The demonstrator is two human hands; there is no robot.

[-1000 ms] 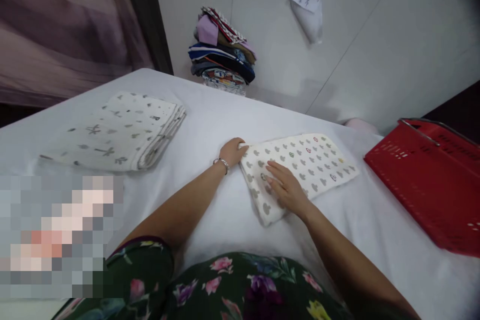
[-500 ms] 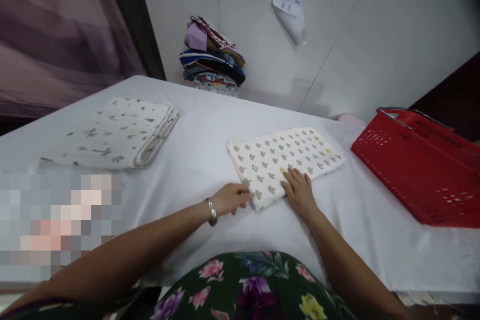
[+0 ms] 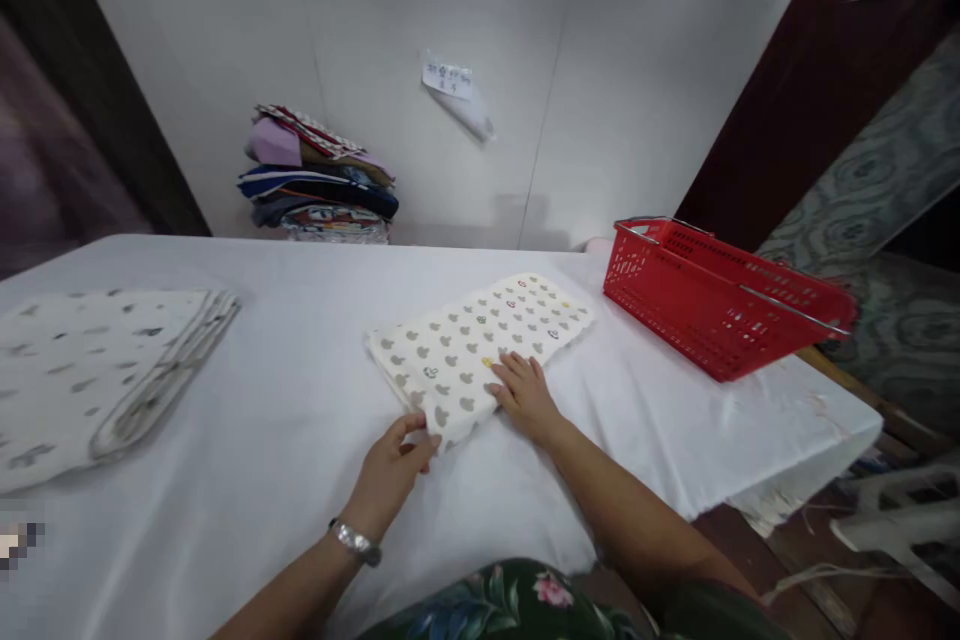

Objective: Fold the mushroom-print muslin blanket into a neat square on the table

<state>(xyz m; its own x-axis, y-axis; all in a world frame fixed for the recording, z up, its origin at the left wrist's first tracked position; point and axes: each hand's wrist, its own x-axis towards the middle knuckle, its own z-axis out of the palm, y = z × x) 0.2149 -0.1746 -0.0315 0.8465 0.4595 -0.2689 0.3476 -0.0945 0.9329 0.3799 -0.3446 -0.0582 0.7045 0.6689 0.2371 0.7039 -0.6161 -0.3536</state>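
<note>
Nearest, a dark floral garment [image 3: 517, 605] at the bottom edge. Left hand [image 3: 390, 470], banded with a silvery bracelet [image 3: 355, 541], has thumb and fingers drawn narrow at the near-left corner of a folded printed cloth [image 3: 480, 330]; cannot tell whether the corner is pinched. Right hand [image 3: 529, 400] rests loosely spread on its near edge, gripping nothing visible. Cloth lies flat, aslant, mid-table on a white cover [image 3: 300, 400]. Judged light, soft, limp, not fragile; layers likely to slide apart if only the top one is caught. Best hold: both ends, thumbs above, fingers under all layers. Left, well apart: a second folded cloth [image 3: 97, 360]. Right, beyond: red basket [image 3: 705, 300]. Farthest: fabric stack [image 3: 322, 185] by the wall [image 3: 637, 70], paper note [image 3: 448, 80] on it.
</note>
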